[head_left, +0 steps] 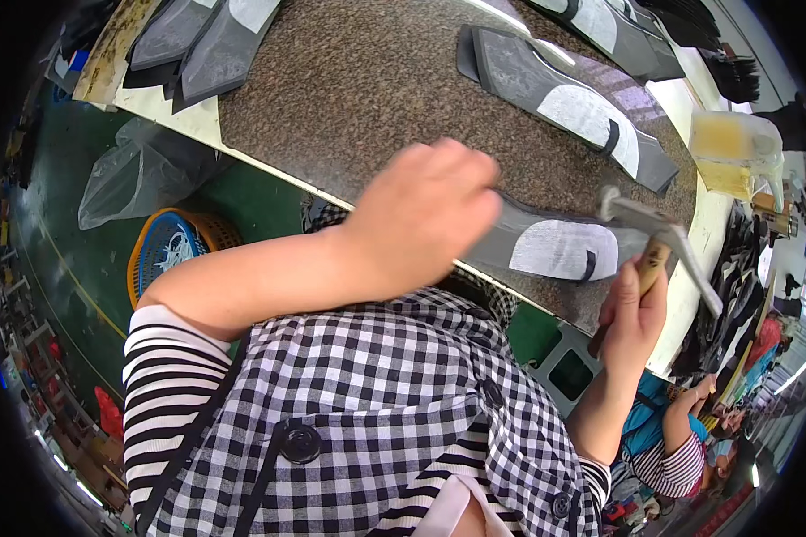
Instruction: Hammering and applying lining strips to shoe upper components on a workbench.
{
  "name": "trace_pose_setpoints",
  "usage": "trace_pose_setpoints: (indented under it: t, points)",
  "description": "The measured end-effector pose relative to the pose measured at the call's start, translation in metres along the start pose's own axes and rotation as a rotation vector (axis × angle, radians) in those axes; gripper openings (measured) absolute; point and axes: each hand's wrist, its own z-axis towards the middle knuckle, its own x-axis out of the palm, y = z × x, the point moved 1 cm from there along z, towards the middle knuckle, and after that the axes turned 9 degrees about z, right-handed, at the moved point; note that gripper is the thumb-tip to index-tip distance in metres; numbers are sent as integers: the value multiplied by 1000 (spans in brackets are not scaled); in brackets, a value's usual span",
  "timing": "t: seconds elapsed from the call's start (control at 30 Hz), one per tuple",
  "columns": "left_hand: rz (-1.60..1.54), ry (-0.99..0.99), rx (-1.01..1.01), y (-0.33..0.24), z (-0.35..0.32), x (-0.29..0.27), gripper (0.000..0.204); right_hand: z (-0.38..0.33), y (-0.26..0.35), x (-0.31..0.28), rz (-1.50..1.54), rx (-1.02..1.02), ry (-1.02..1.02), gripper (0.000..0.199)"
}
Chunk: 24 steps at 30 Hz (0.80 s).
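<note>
checked apron (376,403) nearest; left hand (425,210) pressed flat on one grey piece (555,246), right hand (634,313) fisted round one hammer (658,246); another grey piece (569,103) lies farther off.

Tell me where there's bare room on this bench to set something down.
Widest bare patch: the speckled bench top between the grey pieces and the long piece. Crowded near the left hand, hammer and glue jar.
</note>
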Motion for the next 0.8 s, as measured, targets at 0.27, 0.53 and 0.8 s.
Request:
trace_pose_setpoints:
  t: [0.27,0.53,0.8]
  points:
    - [-130,-202,275,-28,36,40,76,12,-17,0,741,12,-191,18]
    - [566,-819,-699,170,1,-93,76,0,-55,-25,791,68,-232,20]
    - [464,-539,-293,125,74,-94,57,24,-42,7,1050,189,9,15]
